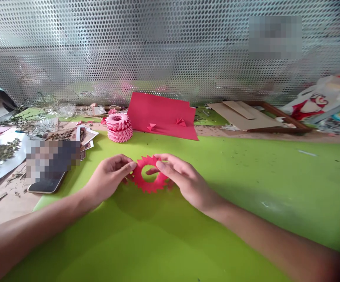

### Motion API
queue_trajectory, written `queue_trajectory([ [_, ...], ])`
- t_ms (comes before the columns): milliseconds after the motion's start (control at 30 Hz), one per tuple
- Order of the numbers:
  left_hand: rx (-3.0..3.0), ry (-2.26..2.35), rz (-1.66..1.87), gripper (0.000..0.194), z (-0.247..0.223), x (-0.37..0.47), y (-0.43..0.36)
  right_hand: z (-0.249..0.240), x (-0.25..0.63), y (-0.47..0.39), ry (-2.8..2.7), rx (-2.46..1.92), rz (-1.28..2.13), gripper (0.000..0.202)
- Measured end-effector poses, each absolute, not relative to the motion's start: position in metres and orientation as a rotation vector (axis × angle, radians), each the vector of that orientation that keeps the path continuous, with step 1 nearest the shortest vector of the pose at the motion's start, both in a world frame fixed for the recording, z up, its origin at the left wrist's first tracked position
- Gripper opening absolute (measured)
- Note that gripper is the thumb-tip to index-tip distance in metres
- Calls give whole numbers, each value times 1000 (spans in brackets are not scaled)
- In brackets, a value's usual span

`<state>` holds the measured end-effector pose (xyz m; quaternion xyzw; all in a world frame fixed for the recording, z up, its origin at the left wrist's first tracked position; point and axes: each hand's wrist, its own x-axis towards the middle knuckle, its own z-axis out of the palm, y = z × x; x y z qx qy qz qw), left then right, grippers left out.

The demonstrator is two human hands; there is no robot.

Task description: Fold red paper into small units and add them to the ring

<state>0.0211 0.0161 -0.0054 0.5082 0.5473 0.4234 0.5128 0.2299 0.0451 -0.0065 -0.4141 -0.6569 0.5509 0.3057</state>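
Observation:
Between my two hands is a red folded-paper ring (150, 188) with a toothed outer edge and a round hole in the middle. My left hand (111, 174) pinches its left side between thumb and fingers. At the upper right of the ring, my right hand (187, 178) has its thumb on the front face, and some of its fingers pass behind, one showing through the hole. Beyond my left hand stands a stack of pink folded-paper rings (119, 127). Behind the ring, a red sheet of paper (161, 111) carries small red folded pieces (181, 122).
A phone (48, 184) lies at the left near dried plant bits (4, 150) and photos (87, 137). Cardboard and a wooden frame (290, 121) rest at the back right, beside plastic bags (313, 103). A perforated metal panel (164, 47) closes off the green table's (146, 243) far side.

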Motion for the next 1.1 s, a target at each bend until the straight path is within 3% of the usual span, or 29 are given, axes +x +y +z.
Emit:
queue_trajectory([
  [333, 1348, 1245, 1018, 46, -4, 19, 13, 0, 232, 46, -1836, -1051, 1171, 27],
  [667, 2104, 1364, 1099, 34, 2, 21, 0, 3, 234, 39, -2194, -849, 748, 16],
  [800, 2386, 1186, 1236, 12, -3, 22, -2, -1, 236, 38, -2298, -634, 479, 16],
  [1100, 2558, 1081, 1319, 5, -3, 16, -9, -5, 241, 35, -2271, -472, 485, 9],
])
